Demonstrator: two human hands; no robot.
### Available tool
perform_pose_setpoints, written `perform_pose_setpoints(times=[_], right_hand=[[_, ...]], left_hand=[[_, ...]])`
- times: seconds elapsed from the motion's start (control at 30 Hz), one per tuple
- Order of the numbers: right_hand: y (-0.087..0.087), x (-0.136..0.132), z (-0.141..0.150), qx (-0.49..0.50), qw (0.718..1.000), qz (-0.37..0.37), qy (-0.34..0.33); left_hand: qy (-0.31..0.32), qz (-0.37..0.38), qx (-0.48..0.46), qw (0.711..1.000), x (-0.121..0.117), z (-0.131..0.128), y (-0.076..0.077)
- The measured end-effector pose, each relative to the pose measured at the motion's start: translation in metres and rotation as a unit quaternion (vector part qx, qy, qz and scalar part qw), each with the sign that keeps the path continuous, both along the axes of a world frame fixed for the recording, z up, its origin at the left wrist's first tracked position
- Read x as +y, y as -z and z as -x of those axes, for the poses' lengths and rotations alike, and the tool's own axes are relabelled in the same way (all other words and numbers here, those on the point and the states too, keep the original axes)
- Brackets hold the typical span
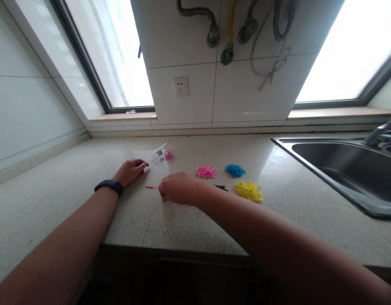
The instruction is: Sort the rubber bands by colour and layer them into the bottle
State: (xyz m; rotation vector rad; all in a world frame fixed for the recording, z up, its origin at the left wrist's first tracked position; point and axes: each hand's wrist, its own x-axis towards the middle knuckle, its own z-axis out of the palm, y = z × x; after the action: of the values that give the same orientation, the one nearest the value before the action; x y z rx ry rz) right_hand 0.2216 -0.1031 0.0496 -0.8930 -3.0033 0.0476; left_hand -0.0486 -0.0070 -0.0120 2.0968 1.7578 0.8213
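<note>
My left hand [133,171] rests on the countertop with its fingers stretched out, holding nothing, beside a clear plastic wrapper [159,168]. A small red strip [151,187] lies between my two hands. My right hand [178,188] is closed, fingertips pointing down at the counter; a hint of yellow shows under them, but what they hold is hidden. Right of it are piles of small thin pieces: pink [206,172], blue [235,170] and yellow [248,191]. A black pile [220,187] is partly covered by my right forearm.
Behind the wrapper lie a clear plastic container [159,152] and a round pink item [168,154]. A steel sink [341,169] with a faucet [384,131] is set into the counter at right. The tiled wall has a socket [181,87] and hanging hoses [231,25].
</note>
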Motion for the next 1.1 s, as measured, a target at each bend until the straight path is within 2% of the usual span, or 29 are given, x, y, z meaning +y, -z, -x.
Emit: perform_pose_setpoints(times=[0.17, 0.33, 0.43, 0.57, 0.73, 0.87, 0.97, 1.1], right_hand=[[-0.004, 0.006, -0.014, 0.035, 0.999, 0.03, 0.026], [-0.014, 0.009, -0.05, 0.145, 0.982, 0.104, 0.062], [-0.018, 0.01, -0.079, 0.252, 0.948, 0.173, 0.094], [-0.019, 0.013, -0.123, 0.382, 0.875, 0.273, 0.12], [-0.015, 0.011, -0.171, 0.466, 0.821, 0.294, 0.15], [-0.001, 0.005, -0.188, 0.541, 0.77, 0.297, 0.163], [0.009, 0.002, -0.19, 0.563, 0.755, 0.3, 0.154], [0.009, -0.003, -0.188, 0.568, 0.754, 0.302, 0.134]], left_hand=[[0.003, -0.005, -0.001, 1.0, 0.002, 0.001, 0.001], [0.004, -0.003, -0.002, 1.0, 0.002, 0.001, 0.001], [0.002, 0.002, 0.0, 1.0, 0.0, 0.0, 0.0], [0.002, 0.002, 0.002, 1.0, 0.0, 0.0, 0.0], [0.0, 0.01, -0.005, 1.0, 0.0, 0.0, 0.001], [-0.006, 0.014, -0.001, 1.0, 0.0, 0.0, 0.001], [-0.011, 0.019, 0.008, 1.0, 0.0, 0.001, 0.001], [-0.017, 0.021, 0.016, 1.0, 0.0, 0.002, 0.001]])
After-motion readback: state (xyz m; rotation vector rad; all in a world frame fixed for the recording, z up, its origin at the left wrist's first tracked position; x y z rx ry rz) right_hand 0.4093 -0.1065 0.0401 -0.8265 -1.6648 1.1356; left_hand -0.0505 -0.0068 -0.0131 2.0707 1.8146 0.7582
